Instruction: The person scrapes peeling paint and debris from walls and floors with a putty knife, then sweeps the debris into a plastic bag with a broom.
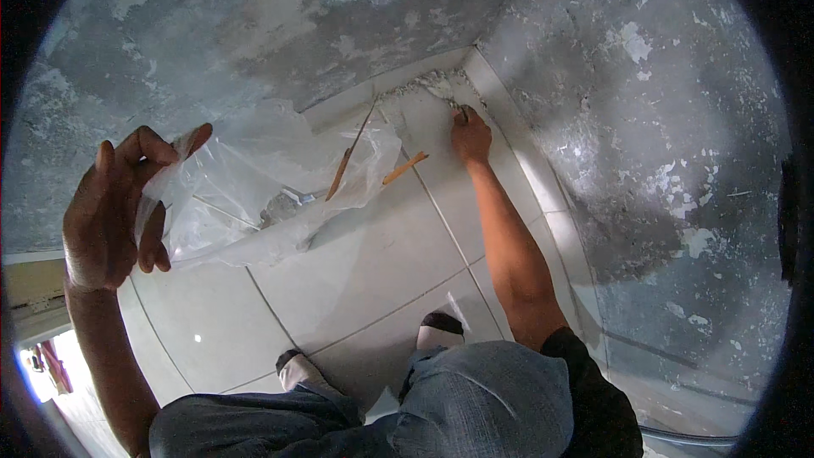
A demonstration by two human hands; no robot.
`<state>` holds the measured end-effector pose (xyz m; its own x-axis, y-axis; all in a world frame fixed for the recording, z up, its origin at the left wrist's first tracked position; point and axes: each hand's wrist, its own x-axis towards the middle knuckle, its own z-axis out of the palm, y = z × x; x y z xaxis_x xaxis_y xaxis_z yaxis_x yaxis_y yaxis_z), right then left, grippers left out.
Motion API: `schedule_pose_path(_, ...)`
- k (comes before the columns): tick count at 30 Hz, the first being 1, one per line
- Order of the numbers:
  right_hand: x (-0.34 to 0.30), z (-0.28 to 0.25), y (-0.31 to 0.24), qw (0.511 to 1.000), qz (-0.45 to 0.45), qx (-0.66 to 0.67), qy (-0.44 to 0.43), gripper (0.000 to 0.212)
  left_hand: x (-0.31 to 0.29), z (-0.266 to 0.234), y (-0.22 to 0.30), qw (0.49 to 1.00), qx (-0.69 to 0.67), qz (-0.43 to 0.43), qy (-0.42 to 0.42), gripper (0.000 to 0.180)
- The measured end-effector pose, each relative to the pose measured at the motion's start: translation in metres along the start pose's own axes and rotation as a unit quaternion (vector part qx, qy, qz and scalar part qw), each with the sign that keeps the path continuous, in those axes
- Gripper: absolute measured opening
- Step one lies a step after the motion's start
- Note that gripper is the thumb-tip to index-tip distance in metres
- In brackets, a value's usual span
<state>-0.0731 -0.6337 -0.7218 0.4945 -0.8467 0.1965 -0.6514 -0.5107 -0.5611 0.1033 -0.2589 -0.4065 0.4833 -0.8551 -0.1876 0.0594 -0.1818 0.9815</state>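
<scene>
My left grip [106, 216] holds the clear plastic bag [229, 174] by its edge, the bag extending rightward; my right grip [471, 136] is curled closed beside corner rubble [415, 85], contents unclear.

Pale tiled floor [373, 280], grey crumbled debris [411, 87] by walls
</scene>
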Motion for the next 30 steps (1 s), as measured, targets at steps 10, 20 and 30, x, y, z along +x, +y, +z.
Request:
schedule_pose_path(10,0.000,-0.017,-0.009,0.993,-0.040,0.094,0.059,0.025,-0.003,0.008,0.005,1.000,-0.028,0.008,0.010,0.060)
schedule_pose_path(20,-0.037,-0.125,-0.100,0.983,-0.114,0.143,-0.004,0.035,0.003,0.002,-0.002,1.000,-0.008,0.027,0.004,0.035)
schedule_pose_path(30,-0.091,-0.174,-0.172,0.929,-0.364,-0.047,-0.048,0.028,0.003,-0.002,-0.006,0.999,-0.021,0.040,0.014,0.033)
